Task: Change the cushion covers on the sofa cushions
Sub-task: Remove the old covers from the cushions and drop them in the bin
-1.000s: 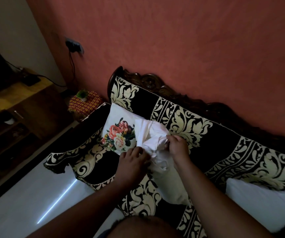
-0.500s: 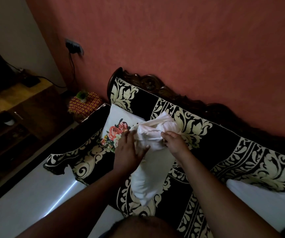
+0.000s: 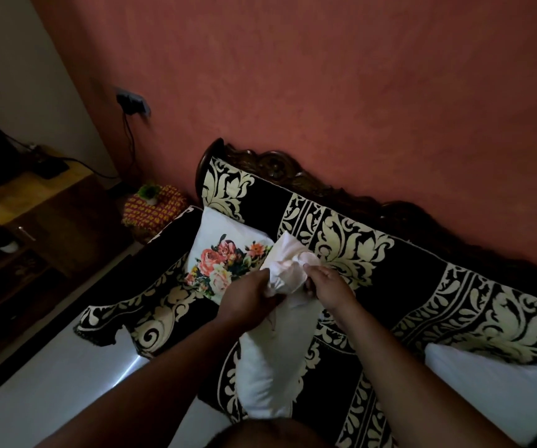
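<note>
Head view: the white cushion (image 3: 273, 360) stands on end on the sofa (image 3: 454, 305), its bunched cover (image 3: 288, 270) gripped between left hand (image 3: 254, 300) and right hand (image 3: 326, 286). Apparently mid-covering; next, tug the cover evenly toward the person. A floral cushion (image 3: 225, 257) lies just left of the grip.

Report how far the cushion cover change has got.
Done, by the look of it: the floral cushion sits covered against the sofa arm. In hand: the left hand and right hand both grip bunched white fabric at the top of the white cushion; whether the cover is going on or coming off is unclear. Left: another plain white cushion lies untouched at the right.
</note>
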`<state>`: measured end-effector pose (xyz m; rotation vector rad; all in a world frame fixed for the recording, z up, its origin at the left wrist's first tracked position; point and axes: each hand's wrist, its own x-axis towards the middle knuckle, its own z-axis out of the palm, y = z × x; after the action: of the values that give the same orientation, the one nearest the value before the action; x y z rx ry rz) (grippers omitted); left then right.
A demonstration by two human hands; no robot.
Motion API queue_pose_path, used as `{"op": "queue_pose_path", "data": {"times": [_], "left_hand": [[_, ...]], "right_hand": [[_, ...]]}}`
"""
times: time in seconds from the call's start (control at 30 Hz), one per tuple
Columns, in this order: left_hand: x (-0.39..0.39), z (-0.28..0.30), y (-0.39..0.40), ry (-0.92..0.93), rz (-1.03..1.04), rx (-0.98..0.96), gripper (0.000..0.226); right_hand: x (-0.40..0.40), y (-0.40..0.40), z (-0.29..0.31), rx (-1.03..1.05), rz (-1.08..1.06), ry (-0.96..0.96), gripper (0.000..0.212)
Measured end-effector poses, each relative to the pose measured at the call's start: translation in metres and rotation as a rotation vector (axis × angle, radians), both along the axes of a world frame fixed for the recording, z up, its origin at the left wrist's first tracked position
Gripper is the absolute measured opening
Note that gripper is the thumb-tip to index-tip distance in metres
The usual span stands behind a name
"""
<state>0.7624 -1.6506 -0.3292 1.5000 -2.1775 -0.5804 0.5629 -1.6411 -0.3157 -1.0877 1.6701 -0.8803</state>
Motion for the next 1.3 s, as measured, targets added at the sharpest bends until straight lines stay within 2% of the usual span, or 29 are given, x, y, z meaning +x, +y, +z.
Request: {"op": "queue_pose_path", "data": {"times": [0.07,0.13,0.17,0.23,0.3,0.33,0.43,0.5,0.53,0.6,0.67,0.73,0.8,0.87,0.93,1.0,1.07,1.17,1.3], "left_hand": [[-0.005,-0.005,0.008,0.000,-0.076,-0.103,0.035],[-0.011,-0.009,0.018,-0.044,-0.149,-0.220,0.033],[-0.014,-0.010,0.022,-0.071,-0.172,-0.264,0.031],[-0.018,-0.010,0.025,-0.106,-0.197,-0.291,0.026],[-0.016,-0.011,0.025,-0.125,-0.210,-0.288,0.025],[-0.014,-0.013,0.025,-0.129,-0.206,-0.291,0.028],[-0.005,-0.009,0.029,-0.176,-0.175,-0.195,0.046],[0.010,-0.013,0.024,-0.259,-0.227,-0.007,0.074],[0.020,-0.014,0.020,-0.236,-0.268,0.077,0.088],[0.036,-0.012,0.009,-0.008,-0.257,0.172,0.090],[0.037,0.000,-0.009,0.195,-0.064,0.243,0.084],[0.028,0.009,-0.037,0.236,0.134,0.281,0.089],[0.015,0.011,-0.062,0.244,0.215,0.356,0.102],[-0.001,0.020,-0.069,0.280,0.267,0.424,0.107],[-0.016,0.034,-0.064,0.275,0.337,0.404,0.097],[-0.023,0.035,-0.064,0.173,0.408,0.301,0.069],[-0.026,0.033,-0.063,0.076,0.407,0.210,0.050],[-0.028,0.025,-0.053,0.067,0.387,0.178,0.041],[0.004,-0.008,-0.047,0.208,0.559,0.233,0.036]], "right_hand": [[-0.011,-0.009,-0.005,0.111,-0.027,0.149,0.059],[-0.022,-0.017,-0.009,0.258,-0.026,0.357,0.086],[-0.028,-0.022,-0.018,0.325,-0.039,0.400,0.097],[-0.027,-0.024,-0.018,0.464,-0.046,0.291,0.101],[-0.024,-0.020,-0.020,0.523,-0.038,0.078,0.077],[-0.022,-0.017,-0.022,0.480,-0.025,0.048,0.061],[-0.016,-0.012,-0.039,0.260,-0.020,0.274,0.038],[-0.012,-0.007,-0.049,0.149,-0.053,0.341,0.029],[-0.011,-0.003,-0.051,0.080,-0.059,0.404,0.026],[-0.012,0.001,-0.054,-0.051,-0.011,0.544,0.024],[-0.010,0.007,-0.056,-0.188,0.119,0.682,0.025],[-0.006,0.014,-0.058,-0.307,0.182,0.751,0.032],[-0.003,0.018,-0.053,-0.418,0.139,0.740,0.043],[-0.005,0.017,-0.042,-0.518,0.087,0.760,0.042],[-0.008,0.016,-0.028,-0.622,0.068,0.810,0.033],[-0.015,0.016,-0.020,-0.683,0.026,0.796,0.025],[-0.023,0.021,-0.018,-0.643,-0.083,0.743,0.027],[-0.031,0.028,-0.025,-0.576,-0.180,0.720,0.038],[-0.041,0.042,-0.028,-0.529,-0.310,0.631,0.043]]}}
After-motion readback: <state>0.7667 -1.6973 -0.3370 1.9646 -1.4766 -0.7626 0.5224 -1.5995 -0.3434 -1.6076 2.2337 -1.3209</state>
